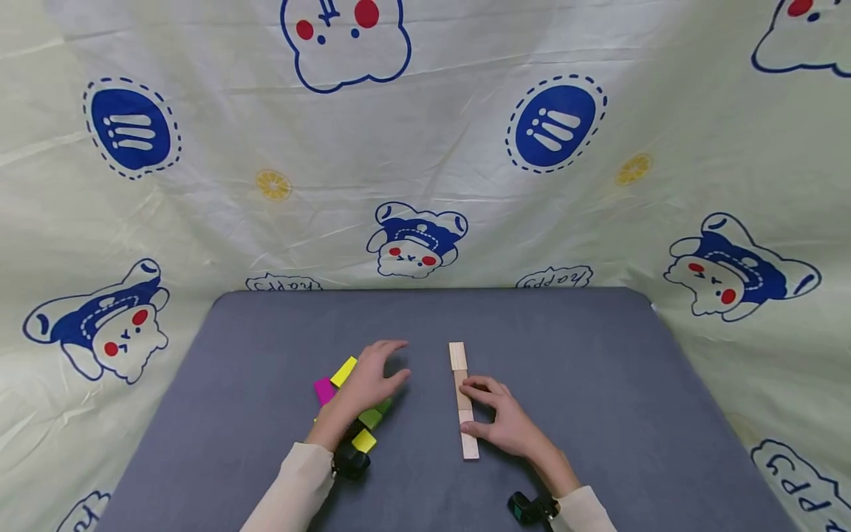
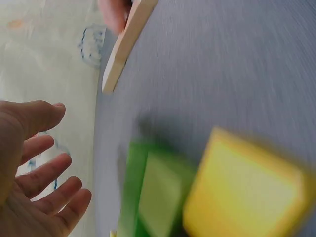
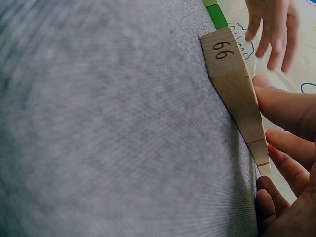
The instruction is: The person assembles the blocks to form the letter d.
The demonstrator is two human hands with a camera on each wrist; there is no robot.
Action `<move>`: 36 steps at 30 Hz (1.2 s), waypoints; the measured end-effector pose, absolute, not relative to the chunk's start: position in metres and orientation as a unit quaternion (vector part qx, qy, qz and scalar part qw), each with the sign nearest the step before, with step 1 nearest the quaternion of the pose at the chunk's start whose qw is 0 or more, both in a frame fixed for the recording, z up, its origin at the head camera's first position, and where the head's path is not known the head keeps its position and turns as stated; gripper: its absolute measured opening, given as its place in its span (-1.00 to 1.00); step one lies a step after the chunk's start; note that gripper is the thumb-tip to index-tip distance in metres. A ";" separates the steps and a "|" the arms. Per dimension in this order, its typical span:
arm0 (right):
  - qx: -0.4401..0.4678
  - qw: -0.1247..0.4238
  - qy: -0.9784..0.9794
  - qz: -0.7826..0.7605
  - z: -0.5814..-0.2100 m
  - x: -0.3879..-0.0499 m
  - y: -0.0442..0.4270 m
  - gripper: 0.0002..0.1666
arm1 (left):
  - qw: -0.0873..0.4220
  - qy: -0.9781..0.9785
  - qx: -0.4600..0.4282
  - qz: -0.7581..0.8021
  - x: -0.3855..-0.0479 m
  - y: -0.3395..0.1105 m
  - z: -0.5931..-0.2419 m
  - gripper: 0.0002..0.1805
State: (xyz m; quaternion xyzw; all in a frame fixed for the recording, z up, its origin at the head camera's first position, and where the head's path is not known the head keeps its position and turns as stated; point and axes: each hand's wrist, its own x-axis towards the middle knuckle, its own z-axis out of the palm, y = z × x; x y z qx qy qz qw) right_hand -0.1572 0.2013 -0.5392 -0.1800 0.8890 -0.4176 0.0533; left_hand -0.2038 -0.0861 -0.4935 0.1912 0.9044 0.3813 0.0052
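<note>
Several pale wooden blocks lie end to end in a straight row [image 1: 464, 395] on the grey table. My right hand [image 1: 508, 425] is on the right of this row, its thumb and fingers spread along it and touching it. Close up, the near wooden block [image 3: 232, 84] shows digits marked on its end. My left hand [image 1: 372, 380] is held above a group of coloured blocks, fingers spread and apart from the wooden row. Beneath it are a magenta block [image 1: 324, 390], yellow blocks [image 1: 364, 441] and green blocks [image 1: 371, 418], partly hidden by the hand and wrist.
The grey tabletop [image 1: 598, 369] extends to both sides of the hands. Behind it hangs a pale printed cloth [image 1: 465, 222] with cartoon figures. Each wrist wears a dark device, such as the right wrist camera [image 1: 525, 508].
</note>
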 end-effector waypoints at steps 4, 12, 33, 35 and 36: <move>-0.175 0.051 0.888 -0.421 -0.540 -0.154 0.199 -0.25 | -0.008 0.909 0.180 0.375 -0.198 -0.114 -0.493 -0.47; -0.171 0.059 0.893 -0.412 -0.540 -0.154 0.199 -0.25 | 0.013 0.929 0.159 0.335 -0.193 -0.161 -0.496 -0.46; -0.178 0.056 0.889 -0.418 -0.540 -0.156 0.201 -0.26 | 0.010 0.931 0.156 0.330 -0.200 -0.207 -0.510 -0.39; -0.178 0.056 0.889 -0.419 -0.540 -0.156 0.200 -0.26 | 0.013 0.928 0.158 0.338 -0.200 -0.208 -0.511 -0.38; -0.178 0.056 0.888 -0.420 -0.540 -0.156 0.199 -0.26 | 0.016 0.927 0.159 0.339 -0.201 -0.209 -0.512 -0.37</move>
